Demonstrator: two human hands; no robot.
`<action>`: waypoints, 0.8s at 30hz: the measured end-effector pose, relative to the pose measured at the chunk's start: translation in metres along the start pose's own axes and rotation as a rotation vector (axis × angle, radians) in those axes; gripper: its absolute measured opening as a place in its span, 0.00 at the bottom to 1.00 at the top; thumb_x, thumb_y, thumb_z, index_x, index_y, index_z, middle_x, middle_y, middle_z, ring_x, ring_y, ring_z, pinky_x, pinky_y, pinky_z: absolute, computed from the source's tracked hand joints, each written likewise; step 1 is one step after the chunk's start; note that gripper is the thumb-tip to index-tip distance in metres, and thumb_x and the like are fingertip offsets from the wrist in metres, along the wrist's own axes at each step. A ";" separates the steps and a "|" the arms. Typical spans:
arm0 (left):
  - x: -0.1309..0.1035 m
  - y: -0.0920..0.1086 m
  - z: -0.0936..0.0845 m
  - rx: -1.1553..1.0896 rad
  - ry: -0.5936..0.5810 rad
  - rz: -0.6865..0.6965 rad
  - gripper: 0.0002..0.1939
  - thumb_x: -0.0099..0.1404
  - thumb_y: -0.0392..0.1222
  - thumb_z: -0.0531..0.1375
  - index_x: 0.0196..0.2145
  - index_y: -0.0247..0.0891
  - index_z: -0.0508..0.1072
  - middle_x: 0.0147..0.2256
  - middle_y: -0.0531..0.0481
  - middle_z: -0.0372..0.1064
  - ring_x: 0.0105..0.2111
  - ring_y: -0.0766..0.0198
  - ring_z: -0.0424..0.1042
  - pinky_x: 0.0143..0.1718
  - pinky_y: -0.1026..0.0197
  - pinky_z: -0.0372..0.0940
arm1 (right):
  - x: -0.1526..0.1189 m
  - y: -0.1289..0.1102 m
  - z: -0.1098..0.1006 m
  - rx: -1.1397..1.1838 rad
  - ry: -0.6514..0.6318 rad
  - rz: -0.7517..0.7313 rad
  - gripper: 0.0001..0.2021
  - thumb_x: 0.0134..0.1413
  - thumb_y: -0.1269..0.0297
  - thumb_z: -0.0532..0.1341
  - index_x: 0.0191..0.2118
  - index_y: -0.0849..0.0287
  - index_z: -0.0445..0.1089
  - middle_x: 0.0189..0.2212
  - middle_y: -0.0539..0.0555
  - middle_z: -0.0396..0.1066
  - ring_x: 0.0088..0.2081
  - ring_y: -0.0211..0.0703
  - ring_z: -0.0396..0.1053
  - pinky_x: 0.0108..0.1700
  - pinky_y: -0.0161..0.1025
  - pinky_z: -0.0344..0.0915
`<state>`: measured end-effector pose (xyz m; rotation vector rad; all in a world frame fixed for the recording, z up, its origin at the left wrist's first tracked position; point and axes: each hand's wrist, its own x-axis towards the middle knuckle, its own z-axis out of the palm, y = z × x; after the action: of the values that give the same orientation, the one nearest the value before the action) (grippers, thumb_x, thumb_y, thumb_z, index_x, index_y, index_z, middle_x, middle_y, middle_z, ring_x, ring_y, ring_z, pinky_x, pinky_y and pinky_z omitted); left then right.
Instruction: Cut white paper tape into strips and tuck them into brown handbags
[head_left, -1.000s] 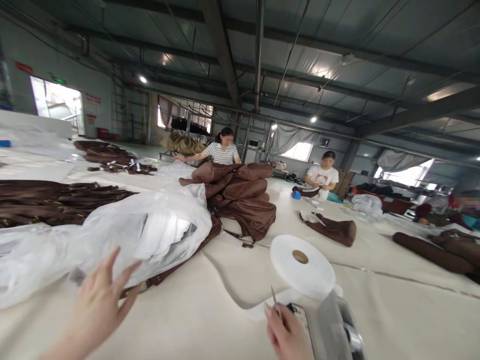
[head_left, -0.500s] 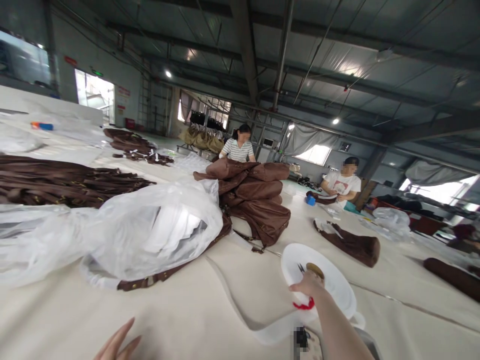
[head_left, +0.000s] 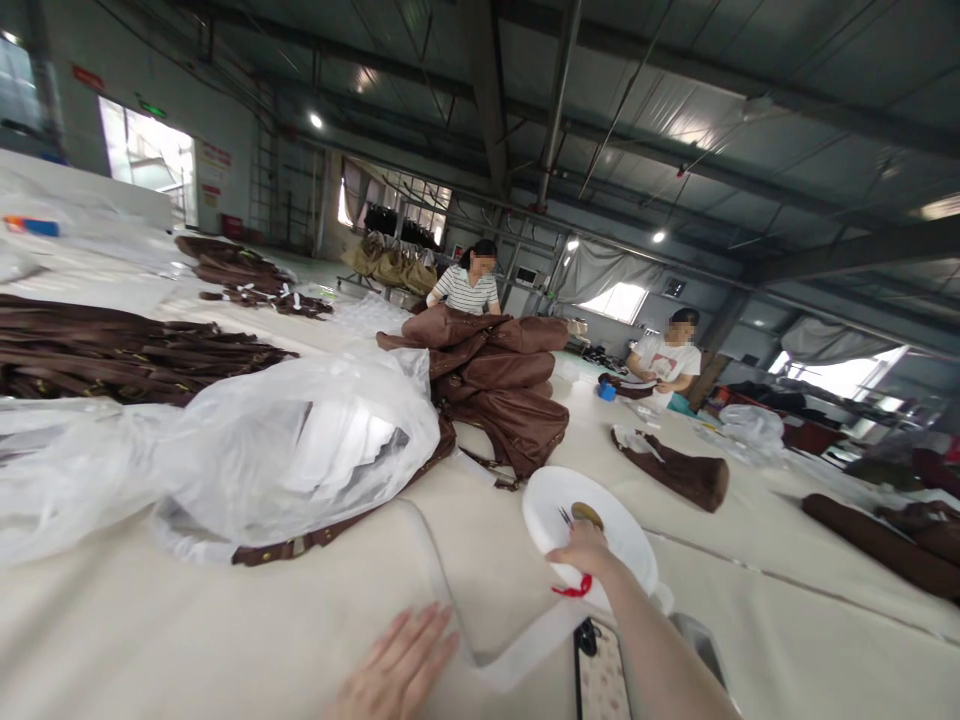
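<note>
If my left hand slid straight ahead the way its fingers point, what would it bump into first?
Probably the thin white strip curling just past your left hand's fingertips, though the depth is hard to judge.

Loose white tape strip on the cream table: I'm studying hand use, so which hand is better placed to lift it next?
Left, probably: the open left hand lies beside the strip, seemingly empty. The right hand, at the round white roll, holds a small pointed tool with red cord.

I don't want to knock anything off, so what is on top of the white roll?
Over the white roll, the right hand seems to hold snips, their dark tips showing, with a red cord below. The hand hides what is beneath.
</note>
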<state>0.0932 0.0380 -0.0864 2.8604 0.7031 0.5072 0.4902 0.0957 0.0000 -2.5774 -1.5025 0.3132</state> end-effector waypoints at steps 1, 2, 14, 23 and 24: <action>0.018 0.011 -0.002 -0.057 -0.110 0.014 0.41 0.60 0.47 0.58 0.68 0.50 0.48 0.67 0.49 0.49 0.64 0.49 0.54 0.65 0.45 0.52 | -0.005 -0.006 -0.007 0.053 -0.006 -0.016 0.40 0.26 0.53 0.74 0.49 0.70 0.70 0.52 0.71 0.66 0.57 0.68 0.62 0.59 0.52 0.56; 0.032 0.021 -0.004 -0.106 -0.204 0.010 0.42 0.59 0.46 0.59 0.68 0.46 0.49 0.66 0.46 0.50 0.65 0.48 0.53 0.65 0.44 0.50 | -0.010 -0.011 -0.015 0.114 -0.012 -0.034 0.39 0.27 0.53 0.74 0.49 0.69 0.69 0.51 0.70 0.67 0.56 0.66 0.63 0.58 0.52 0.58; 0.024 0.006 -0.062 -0.105 -0.187 -0.512 0.15 0.64 0.34 0.49 0.38 0.40 0.75 0.41 0.42 0.74 0.43 0.52 0.75 0.45 0.54 0.68 | -0.097 -0.030 -0.152 0.881 -0.191 -0.244 0.28 0.46 0.42 0.61 0.45 0.62 0.68 0.37 0.62 0.77 0.36 0.51 0.75 0.42 0.48 0.72; -0.025 -0.059 -0.115 0.070 0.080 -0.736 0.12 0.68 0.39 0.50 0.35 0.38 0.73 0.37 0.43 0.75 0.40 0.56 0.75 0.40 0.59 0.65 | -0.185 -0.053 -0.165 1.074 -0.500 -0.424 0.37 0.28 0.44 0.69 0.47 0.60 0.71 0.39 0.64 0.77 0.43 0.64 0.74 0.43 0.51 0.69; -0.030 -0.063 -0.120 0.089 0.083 -0.746 0.12 0.67 0.38 0.51 0.35 0.38 0.74 0.38 0.43 0.76 0.40 0.55 0.75 0.40 0.59 0.65 | -0.196 -0.058 -0.163 1.039 -0.543 -0.473 0.39 0.24 0.44 0.70 0.48 0.59 0.71 0.40 0.63 0.77 0.45 0.66 0.73 0.43 0.51 0.68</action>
<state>-0.0016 0.0872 0.0021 2.3849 1.7210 0.4721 0.3877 -0.0494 0.1921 -1.3344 -1.4367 1.3561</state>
